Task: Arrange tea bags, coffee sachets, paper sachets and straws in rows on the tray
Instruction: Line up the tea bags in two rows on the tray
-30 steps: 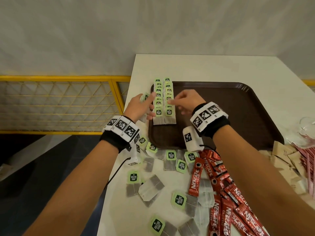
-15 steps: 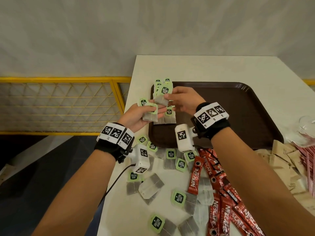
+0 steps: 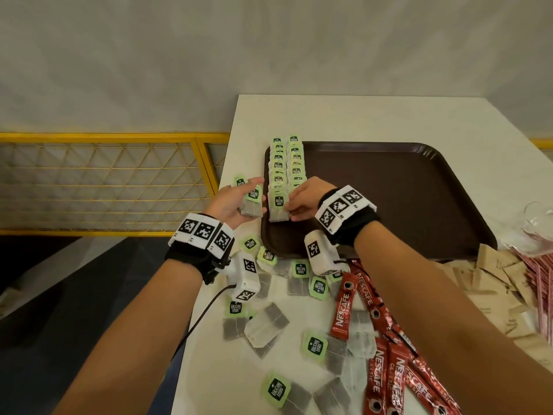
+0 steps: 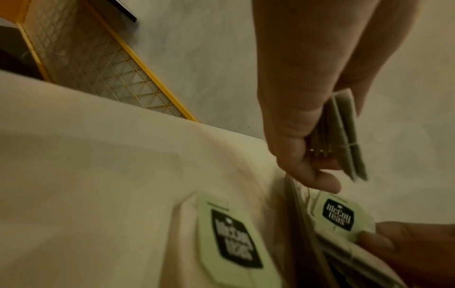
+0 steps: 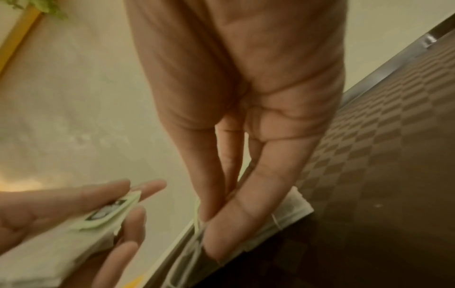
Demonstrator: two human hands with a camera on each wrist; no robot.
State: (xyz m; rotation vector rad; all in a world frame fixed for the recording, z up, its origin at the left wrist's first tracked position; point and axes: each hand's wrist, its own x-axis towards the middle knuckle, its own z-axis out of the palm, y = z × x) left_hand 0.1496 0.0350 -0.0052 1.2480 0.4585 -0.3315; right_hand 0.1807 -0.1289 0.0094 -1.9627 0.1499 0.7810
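Note:
Two rows of green-tagged tea bags (image 3: 287, 166) lie along the left side of the brown tray (image 3: 389, 190). My left hand (image 3: 233, 205) hovers just left of the tray and grips a small stack of tea bags (image 3: 252, 203), also seen edge-on as the stack of tea bags (image 4: 344, 136). My right hand (image 3: 302, 199) is at the near end of the rows. Its thumb and fingers pinch one tea bag (image 5: 295, 212) down against the tray by its left rim. The hand hides most of that bag in the head view.
Loose tea bags (image 3: 314, 345) litter the white table in front of the tray, with red coffee sachets (image 3: 342, 313) beside them. Brown paper sachets (image 3: 493, 271), red straws (image 3: 541, 280) and a glass (image 3: 538, 217) sit at the right. A yellow railing (image 3: 104, 139) runs past the table's left edge.
My right hand took one tea bag from the stack in my left hand and lowered it to the near end of the rows. The left hand drew back slightly left.

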